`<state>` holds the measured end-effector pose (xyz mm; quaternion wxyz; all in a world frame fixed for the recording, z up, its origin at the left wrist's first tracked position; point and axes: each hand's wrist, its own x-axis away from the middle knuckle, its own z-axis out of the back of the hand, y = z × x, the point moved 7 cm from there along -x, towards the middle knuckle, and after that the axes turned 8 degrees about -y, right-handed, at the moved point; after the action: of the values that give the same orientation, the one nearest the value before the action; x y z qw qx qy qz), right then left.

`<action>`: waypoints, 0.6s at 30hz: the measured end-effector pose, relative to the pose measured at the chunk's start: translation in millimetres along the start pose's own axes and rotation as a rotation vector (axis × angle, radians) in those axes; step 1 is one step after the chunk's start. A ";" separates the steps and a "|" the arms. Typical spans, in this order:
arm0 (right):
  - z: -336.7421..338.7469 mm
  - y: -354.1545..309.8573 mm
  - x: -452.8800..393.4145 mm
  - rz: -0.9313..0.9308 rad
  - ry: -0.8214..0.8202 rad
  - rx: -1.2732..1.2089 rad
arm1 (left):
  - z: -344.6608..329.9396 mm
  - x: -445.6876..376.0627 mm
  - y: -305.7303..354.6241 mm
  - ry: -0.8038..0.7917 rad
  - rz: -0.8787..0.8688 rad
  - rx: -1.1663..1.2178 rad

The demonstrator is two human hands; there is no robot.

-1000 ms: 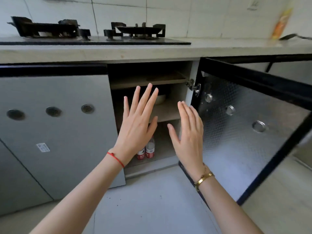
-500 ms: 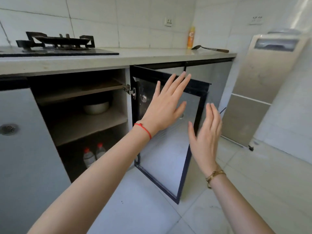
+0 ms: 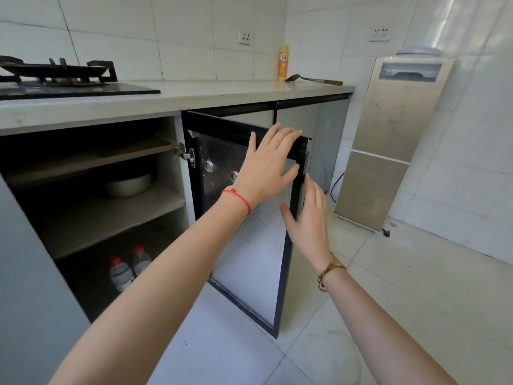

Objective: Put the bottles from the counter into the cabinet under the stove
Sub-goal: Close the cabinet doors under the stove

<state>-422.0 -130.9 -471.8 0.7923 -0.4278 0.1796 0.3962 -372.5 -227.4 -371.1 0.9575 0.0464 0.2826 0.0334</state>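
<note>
Head view: left hand (image 3: 268, 166) lies splayed and empty on the cabinet door (image 3: 249, 245) top corner, right hand (image 3: 309, 218) flat and empty at its upright free edge, just below; two bottles (image 3: 127, 266) stand down-left inside the cabinet; orange bottle (image 3: 283, 62) stands far beyond on the counter (image 3: 194, 97), likely next.
</note>
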 end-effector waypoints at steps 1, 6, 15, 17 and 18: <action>-0.6 -2.4 4.1 0.012 -0.003 -0.004 | 1.8 6.2 -1.2 0.014 -0.004 -0.001; -4.5 -27.1 29.2 0.132 -0.053 -0.004 | 11.9 48.4 -8.7 0.067 0.006 0.024; -35.3 -88.8 61.9 0.374 -0.205 -0.043 | 28.2 146.3 -35.2 0.135 0.169 0.143; -44.1 -103.2 66.6 0.416 -0.244 -0.045 | 27.8 166.6 -42.3 0.142 0.220 0.151; -48.9 -110.6 68.1 0.432 -0.259 -0.039 | 27.3 175.6 -46.0 0.149 0.243 0.153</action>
<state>-290.5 -174.1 -482.8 0.6973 -0.3405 0.1561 0.6112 -208.7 -259.2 -447.7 0.9165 0.1504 0.3470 0.1306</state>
